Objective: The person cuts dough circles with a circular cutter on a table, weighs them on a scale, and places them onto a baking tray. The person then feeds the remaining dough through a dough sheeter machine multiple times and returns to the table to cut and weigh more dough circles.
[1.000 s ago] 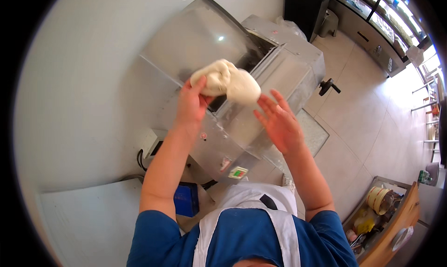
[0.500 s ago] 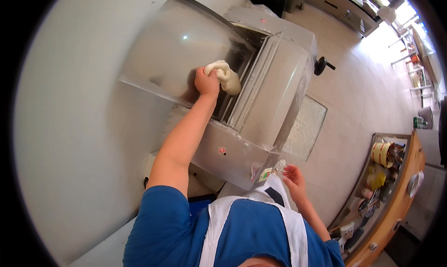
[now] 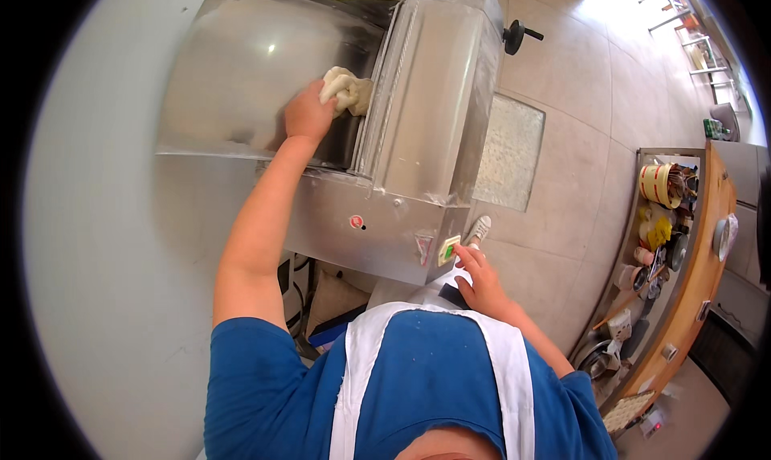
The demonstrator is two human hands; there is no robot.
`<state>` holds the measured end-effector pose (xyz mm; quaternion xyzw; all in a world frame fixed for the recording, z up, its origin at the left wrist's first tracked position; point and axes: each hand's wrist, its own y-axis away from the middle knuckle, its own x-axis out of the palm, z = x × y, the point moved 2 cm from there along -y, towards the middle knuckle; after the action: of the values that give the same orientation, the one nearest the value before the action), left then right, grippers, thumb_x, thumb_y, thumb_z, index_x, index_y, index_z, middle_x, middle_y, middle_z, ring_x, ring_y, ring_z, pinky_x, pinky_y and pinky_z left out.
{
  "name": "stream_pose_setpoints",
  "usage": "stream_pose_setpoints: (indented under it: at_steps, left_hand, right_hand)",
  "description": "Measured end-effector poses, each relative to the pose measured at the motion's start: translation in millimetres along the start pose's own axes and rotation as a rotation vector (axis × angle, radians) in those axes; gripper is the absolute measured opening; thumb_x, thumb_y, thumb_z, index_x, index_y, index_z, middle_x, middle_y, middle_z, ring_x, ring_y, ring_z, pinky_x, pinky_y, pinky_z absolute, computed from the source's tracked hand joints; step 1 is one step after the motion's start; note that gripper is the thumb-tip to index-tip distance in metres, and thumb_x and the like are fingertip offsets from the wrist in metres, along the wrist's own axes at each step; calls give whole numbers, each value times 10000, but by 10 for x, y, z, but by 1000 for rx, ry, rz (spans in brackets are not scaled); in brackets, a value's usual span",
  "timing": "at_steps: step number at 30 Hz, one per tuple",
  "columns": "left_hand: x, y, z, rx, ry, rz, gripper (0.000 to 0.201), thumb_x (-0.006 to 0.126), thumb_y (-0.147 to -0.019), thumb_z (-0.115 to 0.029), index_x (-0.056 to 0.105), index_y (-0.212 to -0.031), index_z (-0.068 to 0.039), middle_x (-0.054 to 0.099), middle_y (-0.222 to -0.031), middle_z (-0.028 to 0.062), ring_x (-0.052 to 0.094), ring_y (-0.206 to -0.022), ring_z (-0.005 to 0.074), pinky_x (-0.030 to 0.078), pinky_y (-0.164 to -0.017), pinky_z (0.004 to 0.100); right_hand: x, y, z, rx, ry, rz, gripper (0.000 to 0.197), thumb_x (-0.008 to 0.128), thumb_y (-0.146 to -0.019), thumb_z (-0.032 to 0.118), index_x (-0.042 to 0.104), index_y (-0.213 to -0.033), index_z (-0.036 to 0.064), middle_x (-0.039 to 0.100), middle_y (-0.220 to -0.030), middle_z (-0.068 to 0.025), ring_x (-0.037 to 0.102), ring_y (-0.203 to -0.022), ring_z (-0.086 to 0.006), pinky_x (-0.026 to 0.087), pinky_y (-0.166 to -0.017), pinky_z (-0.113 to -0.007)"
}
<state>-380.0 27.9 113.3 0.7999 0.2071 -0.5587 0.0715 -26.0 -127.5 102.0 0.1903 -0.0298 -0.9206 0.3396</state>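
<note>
On the far left, the left hand (image 3: 307,113) was closed around a pale lump of dough (image 3: 347,91), pressing it into the dark intake slot of the stainless-steel dough machine (image 3: 434,115), which put the dough right at the opening. Nearer and to the right, the right hand (image 3: 480,277) was loosely spread and empty, one finger reaching the green-and-white switch (image 3: 448,250) on the machine's near corner, within reach of the controls.

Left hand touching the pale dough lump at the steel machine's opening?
Touching. The head view shows the left hand pressed against the pale dough lump, fingers on it with no gap, at the steel machine opening.
</note>
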Motion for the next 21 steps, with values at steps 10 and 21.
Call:
stream_pose_setpoints:
  at_steps: [10, 21]
  left_hand:
    - [-13, -99, 40, 81, -67, 224, 331, 629, -620, -263, 561, -879, -69, 575, -804, 140, 540, -756, 305, 426, -669, 384]
    - [551, -177, -239, 181, -291, 304, 157, 573, -648, -178, 578, -701, -31, 577, -760, 166, 553, -740, 323, 434, -642, 407]
  right_hand:
    - [33, -10, 132, 14, 276, 76, 535, 473, -646, -87, 374, -1159, 31, 434, -1041, -170, 486, -882, -298, 431, -709, -337]
    - [120, -96, 111, -41, 391, 139, 462, 468, -679, 17, 397, -1133, -21, 465, -950, -158, 484, -840, -303, 400, -663, -338]
